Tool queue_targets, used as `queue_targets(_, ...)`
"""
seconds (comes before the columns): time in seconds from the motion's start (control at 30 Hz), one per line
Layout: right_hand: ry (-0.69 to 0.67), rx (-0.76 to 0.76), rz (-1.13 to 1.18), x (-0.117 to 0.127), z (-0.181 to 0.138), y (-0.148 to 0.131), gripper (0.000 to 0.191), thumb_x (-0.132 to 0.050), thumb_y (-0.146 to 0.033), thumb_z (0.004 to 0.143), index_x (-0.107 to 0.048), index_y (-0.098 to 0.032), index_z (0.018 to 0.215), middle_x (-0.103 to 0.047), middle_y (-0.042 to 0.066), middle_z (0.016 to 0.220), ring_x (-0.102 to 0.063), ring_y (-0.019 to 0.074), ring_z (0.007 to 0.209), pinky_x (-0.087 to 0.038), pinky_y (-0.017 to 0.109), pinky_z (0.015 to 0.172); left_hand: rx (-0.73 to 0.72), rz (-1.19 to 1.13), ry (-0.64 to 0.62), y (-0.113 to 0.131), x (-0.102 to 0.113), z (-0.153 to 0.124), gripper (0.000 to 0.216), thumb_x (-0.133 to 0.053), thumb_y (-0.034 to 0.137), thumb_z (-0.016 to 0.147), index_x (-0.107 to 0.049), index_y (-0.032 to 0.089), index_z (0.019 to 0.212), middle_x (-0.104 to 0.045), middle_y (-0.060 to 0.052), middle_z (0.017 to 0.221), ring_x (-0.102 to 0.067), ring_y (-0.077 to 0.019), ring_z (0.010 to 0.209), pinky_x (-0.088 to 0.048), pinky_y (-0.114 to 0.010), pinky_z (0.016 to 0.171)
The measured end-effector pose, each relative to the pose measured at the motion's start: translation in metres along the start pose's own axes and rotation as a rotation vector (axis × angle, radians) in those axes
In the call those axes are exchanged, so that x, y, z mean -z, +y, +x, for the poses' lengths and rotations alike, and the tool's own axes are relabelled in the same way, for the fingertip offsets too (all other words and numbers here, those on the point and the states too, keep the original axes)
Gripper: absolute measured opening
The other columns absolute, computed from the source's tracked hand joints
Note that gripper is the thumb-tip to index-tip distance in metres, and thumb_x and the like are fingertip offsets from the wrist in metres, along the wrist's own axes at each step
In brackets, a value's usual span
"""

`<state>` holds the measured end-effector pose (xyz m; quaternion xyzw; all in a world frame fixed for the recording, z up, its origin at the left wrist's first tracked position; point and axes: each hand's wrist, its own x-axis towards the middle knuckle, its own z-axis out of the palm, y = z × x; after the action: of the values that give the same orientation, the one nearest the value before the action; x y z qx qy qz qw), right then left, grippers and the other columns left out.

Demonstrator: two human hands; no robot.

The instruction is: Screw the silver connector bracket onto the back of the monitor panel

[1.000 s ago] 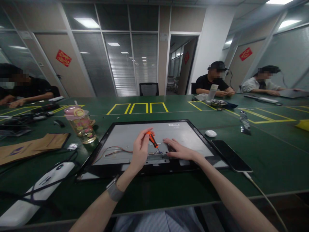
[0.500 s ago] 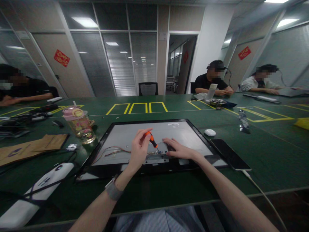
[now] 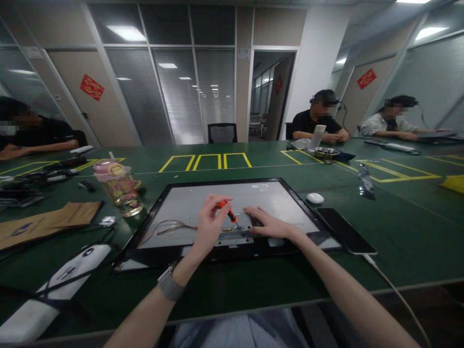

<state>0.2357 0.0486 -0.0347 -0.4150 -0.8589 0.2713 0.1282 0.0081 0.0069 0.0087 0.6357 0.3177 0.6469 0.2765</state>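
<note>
A flat display panel [image 3: 286, 203] with a black frame and grey metal back lies on the green table. My left hand [image 3: 212, 217] is closed around the orange and black handle of a screwdriver [image 3: 232, 215]. The tool leans, its tip down at a small circuit board and metal bracket [image 3: 235, 237] near the panel's front edge. My right hand [image 3: 266, 223] rests on the panel just right of the bracket, fingers stretched out and holding nothing visible. Thin wires [image 3: 174, 224] run across the panel left of my left hand.
Left of the panel stand a pink-lidded bottle [image 3: 118, 186], a brown paper bag [image 3: 54, 217] and a white power strip [image 3: 65, 282]. To the right lie a phone [image 3: 346, 231] with a cable and a white case [image 3: 315, 198]. Several people sit across the table, near a metal bowl [image 3: 326, 153].
The screwdriver handle has shifted slightly and tilts a little differently in my left hand. My right hand stays in place on the panel.
</note>
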Motion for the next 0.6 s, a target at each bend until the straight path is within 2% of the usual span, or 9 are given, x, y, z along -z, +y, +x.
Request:
queue_targets(0.07,-0.003,0.002,0.003,0.0007,-0.0005,-0.0009,0.072,-0.058,-0.044,0.089,-0.036,-0.016,0.151,-0.03,0.015,0.161,-0.022,0.0307,0.151,-0.003,0.052,0.124,0.008,-0.006,0.016,-0.0015,0.0004,0.0004,0.019,-0.061,0.032,0.09,-0.075,0.02,0.093,-0.061,-0.004,0.091,-0.061,-0.0146,0.085,-0.049,-0.025,0.077)
queue_targets(0.17,-0.007,0.01,0.006,0.0011,-0.0009,-0.0011,0.072,-0.058,-0.044,0.088,-0.036,-0.014,0.15,-0.03,0.016,0.161,-0.022,0.0309,0.151,-0.003,0.052,0.124,0.028,-0.051,-0.005,-0.0019,0.0012,-0.0004,0.029,-0.049,0.032,0.097,-0.074,0.02,0.103,-0.067,-0.008,0.107,-0.062,-0.019,0.104,-0.047,-0.03,0.093)
queue_targets(0.23,-0.006,0.015,0.009,0.0007,-0.0008,0.0001,0.071,-0.058,-0.044,0.089,-0.036,-0.015,0.15,-0.031,0.016,0.161,-0.022,0.0305,0.151,-0.003,0.052,0.124,0.053,-0.083,-0.038,-0.0002,0.0015,-0.0014,0.03,-0.049,0.031,0.097,-0.072,0.019,0.111,-0.069,-0.009,0.111,-0.063,-0.0202,0.107,-0.046,-0.034,0.097)
queue_targets(0.33,0.004,0.021,0.024,-0.0006,-0.0004,0.0031,0.07,-0.059,-0.045,0.088,-0.036,-0.02,0.15,-0.032,0.012,0.161,-0.022,0.0305,0.151,-0.003,0.054,0.124,0.067,-0.081,-0.077,0.003,0.0011,-0.0024,0.029,-0.052,0.03,0.095,-0.069,0.019,0.117,-0.071,-0.008,0.105,-0.065,-0.0191,0.099,-0.05,-0.033,0.092)
queue_targets(0.5,0.006,0.016,0.015,-0.0017,-0.0002,0.0042,0.07,-0.058,-0.044,0.089,-0.036,-0.02,0.15,-0.032,0.013,0.161,-0.022,0.0297,0.151,-0.003,0.053,0.124,-0.024,-0.007,-0.031,0.0025,0.0001,-0.0012,0.016,-0.067,0.028,0.086,-0.076,0.02,0.097,-0.062,-0.003,0.085,-0.061,-0.0144,0.081,-0.051,-0.026,0.076)
queue_targets(0.6,0.0,0.009,-0.002,-0.0009,-0.0006,0.0019,0.07,-0.057,-0.044,0.089,-0.035,-0.018,0.151,-0.031,0.014,0.161,-0.022,0.0288,0.151,-0.004,0.052,0.124,-0.022,0.007,-0.016,0.0016,-0.0002,-0.001,0.018,-0.064,0.031,0.088,-0.076,0.021,0.096,-0.061,-0.004,0.088,-0.06,-0.0148,0.082,-0.051,-0.026,0.076)
